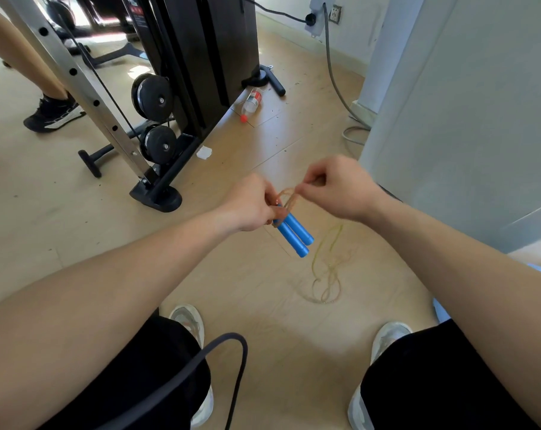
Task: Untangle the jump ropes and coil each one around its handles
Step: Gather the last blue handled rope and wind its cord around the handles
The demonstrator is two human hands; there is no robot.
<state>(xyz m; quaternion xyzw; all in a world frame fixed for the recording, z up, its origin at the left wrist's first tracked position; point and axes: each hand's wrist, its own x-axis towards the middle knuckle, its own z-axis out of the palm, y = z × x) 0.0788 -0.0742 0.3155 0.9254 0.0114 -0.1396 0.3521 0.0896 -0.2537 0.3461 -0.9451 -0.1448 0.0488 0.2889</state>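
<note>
- Both blue handles (294, 235) were gripped in the left hand (252, 204).
- The rope (289, 197) was pinched by the right hand (340, 187); coiling seemed begun.
- Next, the loose tangle (326, 276) likely needed freeing.

jump rope handles (294, 234): bright blue
rope (289, 197): tan-orange
floor (278, 321): pale wood grain
bottle (251, 102): clear, red label
shorts (132, 377): black

Home gym: cable weight machine (182, 72), dumbbell (92, 156).
</note>
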